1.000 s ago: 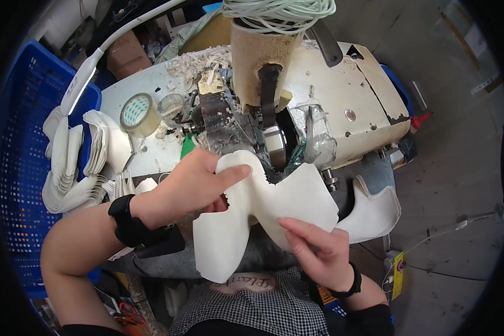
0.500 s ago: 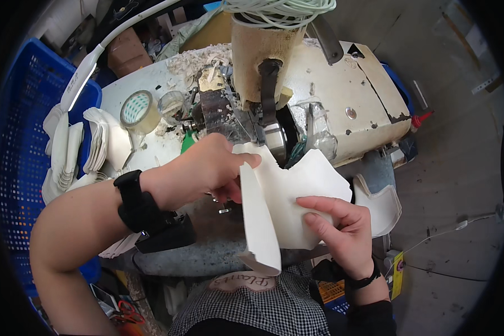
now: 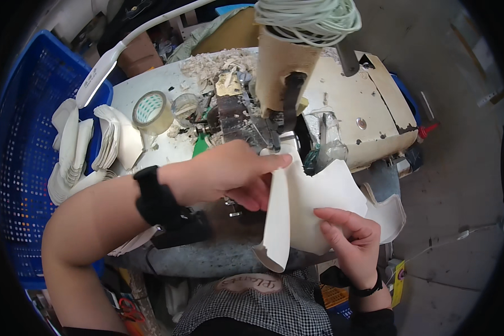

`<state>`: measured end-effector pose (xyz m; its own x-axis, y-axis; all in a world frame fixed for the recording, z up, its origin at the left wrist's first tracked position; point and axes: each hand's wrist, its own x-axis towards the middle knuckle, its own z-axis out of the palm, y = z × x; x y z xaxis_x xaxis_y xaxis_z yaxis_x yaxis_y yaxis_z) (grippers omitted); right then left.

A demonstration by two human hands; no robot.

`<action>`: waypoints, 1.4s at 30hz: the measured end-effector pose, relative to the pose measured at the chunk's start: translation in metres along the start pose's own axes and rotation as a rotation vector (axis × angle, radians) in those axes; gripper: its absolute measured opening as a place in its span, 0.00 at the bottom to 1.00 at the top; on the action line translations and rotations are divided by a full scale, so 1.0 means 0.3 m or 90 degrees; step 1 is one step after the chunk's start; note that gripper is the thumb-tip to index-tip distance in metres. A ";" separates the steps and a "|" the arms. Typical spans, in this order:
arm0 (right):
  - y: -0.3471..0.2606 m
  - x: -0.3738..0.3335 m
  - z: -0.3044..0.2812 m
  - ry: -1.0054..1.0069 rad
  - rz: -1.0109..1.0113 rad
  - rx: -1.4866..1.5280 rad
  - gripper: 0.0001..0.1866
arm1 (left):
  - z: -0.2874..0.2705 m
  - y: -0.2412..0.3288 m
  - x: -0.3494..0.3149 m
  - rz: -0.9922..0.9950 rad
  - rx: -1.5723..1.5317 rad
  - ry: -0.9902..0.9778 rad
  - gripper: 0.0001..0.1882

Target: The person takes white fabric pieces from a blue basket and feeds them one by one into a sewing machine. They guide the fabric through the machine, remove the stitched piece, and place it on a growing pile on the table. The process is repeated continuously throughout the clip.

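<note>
A white leather-like piece with a curved, notched outline lies between my hands, its left part folded up into a standing flap. Its far edge runs in at the metal foot of a skiving machine. My left hand pinches the piece close to that foot, thumb on top; its other fingers are curled behind the flap. Thumb and forefinger of my right hand grip the piece at its near right side. Just beyond my right hand, more cut white pieces rest on the machine table.
At the left, stacked white pieces lean by a blue crate. A tape roll sits on the machine top near scraps. A lit lamp hangs over the crate; coiled pale cord tops the post.
The whole view has shifted, so the scene sits further right. The flap of the piece stands more upright and narrower now. Both hands keep their hold on the piece.
</note>
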<state>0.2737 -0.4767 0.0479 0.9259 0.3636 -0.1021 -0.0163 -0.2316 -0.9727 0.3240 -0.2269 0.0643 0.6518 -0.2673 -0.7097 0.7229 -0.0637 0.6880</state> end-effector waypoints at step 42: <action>-0.103 0.076 0.235 -0.595 -0.030 0.066 0.56 | -0.254 0.163 0.008 0.342 0.764 0.003 0.16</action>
<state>0.2687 -0.3978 0.0609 0.2492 0.9576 -0.1444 -0.0623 -0.1330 -0.9892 0.3783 -0.1575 0.0847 0.7949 -0.5239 -0.3060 -0.2755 -0.7610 0.5873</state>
